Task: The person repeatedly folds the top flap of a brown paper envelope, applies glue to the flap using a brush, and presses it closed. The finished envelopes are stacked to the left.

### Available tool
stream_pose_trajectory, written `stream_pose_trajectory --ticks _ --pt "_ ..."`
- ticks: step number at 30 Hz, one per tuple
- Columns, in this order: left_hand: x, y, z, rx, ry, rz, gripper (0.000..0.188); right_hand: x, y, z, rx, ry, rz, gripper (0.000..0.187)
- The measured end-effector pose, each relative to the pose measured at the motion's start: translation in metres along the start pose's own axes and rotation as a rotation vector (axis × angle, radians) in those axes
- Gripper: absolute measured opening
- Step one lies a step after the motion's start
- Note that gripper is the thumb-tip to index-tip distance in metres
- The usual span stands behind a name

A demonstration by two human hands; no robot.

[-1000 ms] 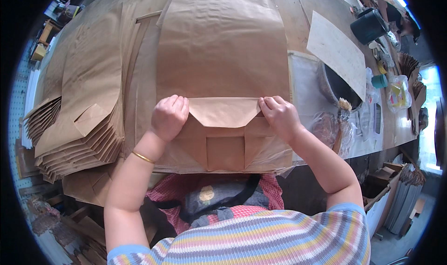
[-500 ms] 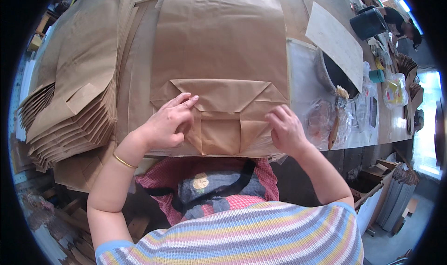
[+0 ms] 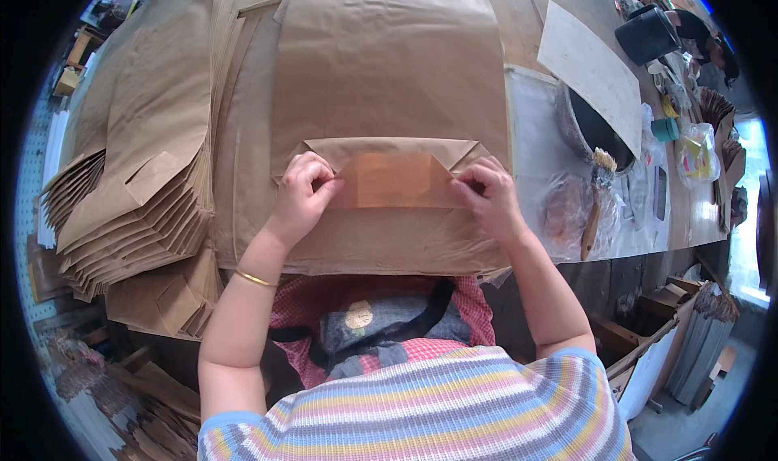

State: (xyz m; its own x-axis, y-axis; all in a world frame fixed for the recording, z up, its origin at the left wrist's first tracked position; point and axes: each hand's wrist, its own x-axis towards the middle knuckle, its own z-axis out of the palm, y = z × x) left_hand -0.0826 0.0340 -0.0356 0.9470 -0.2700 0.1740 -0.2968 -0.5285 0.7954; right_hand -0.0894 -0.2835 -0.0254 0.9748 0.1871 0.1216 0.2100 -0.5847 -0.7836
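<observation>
paper bag flap (image 3: 397, 179): left hand (image 3: 301, 197) and right hand (image 3: 493, 197) level, pinching opposite ends.

Stacked folded bags (image 3: 134, 218) are blocking the left side of the desk (image 3: 697, 218). Brush (image 3: 592, 222), bowl (image 3: 596, 141) and overlapping board (image 3: 587, 64) are crowding the right. Flat paper bag (image 3: 389, 72) is leaving a passage up the middle; left hand (image 3: 304, 189) and right hand (image 3: 489, 192) are flanking its near fold.

Wooden table (image 3: 697, 214) in front of me. Brown paper bag (image 3: 389, 72) spread at its near middle; stack of folded bags (image 3: 154, 120) on my left; white sheet (image 3: 531, 128), dark-mouthed basin (image 3: 596, 132), crumpled clear plastic (image 3: 562, 210) on my right.
</observation>
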Motion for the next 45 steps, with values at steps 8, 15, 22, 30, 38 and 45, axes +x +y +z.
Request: stream_pose_trajectory --ticks 8,15,22,30,38,45 --pt "0.010 0.010 0.030 0.520 0.212 -0.108 0.033 0.017 -0.007 0.024 -0.342 0.140 0.100 0.032" --pt "0.047 0.037 0.037 0.810 0.082 -0.486 0.050 0.036 -0.010 0.040 -0.626 0.267 0.097 0.043" --pt "0.020 0.041 0.028 0.611 -0.137 0.290 0.066 0.016 -0.040 0.053 -0.447 -0.035 -0.372 0.061" --pt "0.005 0.033 0.031 0.738 -0.341 -0.048 0.104 -0.006 -0.039 0.040 -0.500 -0.193 -0.174 0.086" --pt "0.008 0.061 0.059 1.185 -0.100 0.233 0.052 -0.006 -0.044 -0.021 -0.073 0.258 -0.028 0.053" --pt "0.072 0.071 0.013 1.103 -0.368 0.248 0.018 -0.013 -0.058 -0.017 -0.093 -0.048 -0.259 0.036"
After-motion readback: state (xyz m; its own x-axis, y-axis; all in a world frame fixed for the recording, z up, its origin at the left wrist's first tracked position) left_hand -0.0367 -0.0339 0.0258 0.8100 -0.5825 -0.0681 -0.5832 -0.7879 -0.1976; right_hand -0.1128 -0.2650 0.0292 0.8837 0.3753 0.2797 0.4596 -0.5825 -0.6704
